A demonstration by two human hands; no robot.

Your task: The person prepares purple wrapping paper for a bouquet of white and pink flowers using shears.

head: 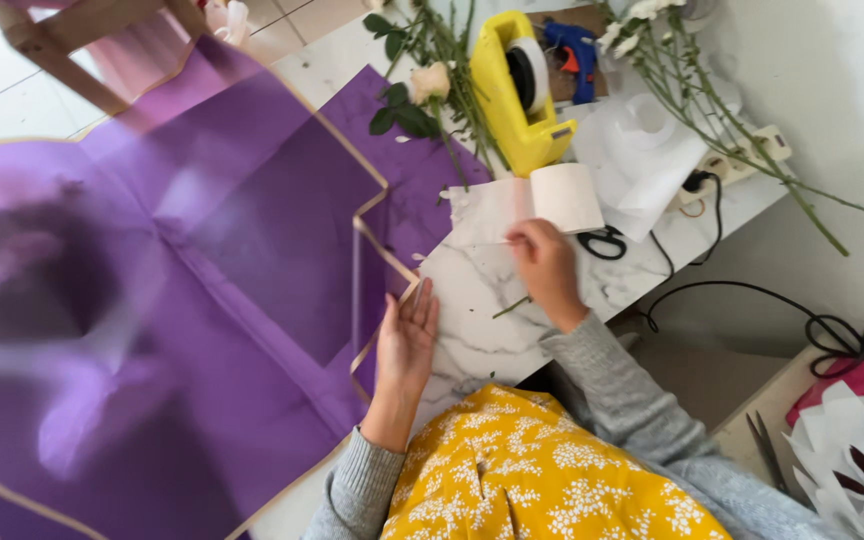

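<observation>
Yellow fabric with a white flower print point(532, 480) fills the bottom of your view, with your grey sleeves running out of it on both sides. Your left hand point(407, 335) lies flat and spread, fingers together and pointing away from you, pressing the gold-trimmed edge of the purple wrapping sheets point(202, 300) where they meet the marble tabletop point(482, 310). Those sheets overlap in several layers and cover almost the whole left half of the view, running past the table's near edge; the far left part is blurred.

Your right hand point(547, 265) is curled, fingertips pinching the loose end of a white paper roll point(564, 197), whose unrolled strip lies flat on the marble to the left of the roll. Just right of that hand lie black-handled scissors point(604, 242), close to the table's right edge, where a black cable point(752, 300) drops over and loops down toward the floor.

Bare marble shows only in the narrow patch between your two hands and toward your body; a small green stem piece point(512, 307) lies in it. Beyond the roll stands a yellow tape dispenser point(517, 90), with a cream rose point(430, 80) and its leafy stems just to the left, a blue glue gun point(572, 50) behind it, and long green stems with white blooms point(712, 110) hanging past the right edge. White folded paper pieces point(852, 450) sit at the lower right, well apart from your hands.
</observation>
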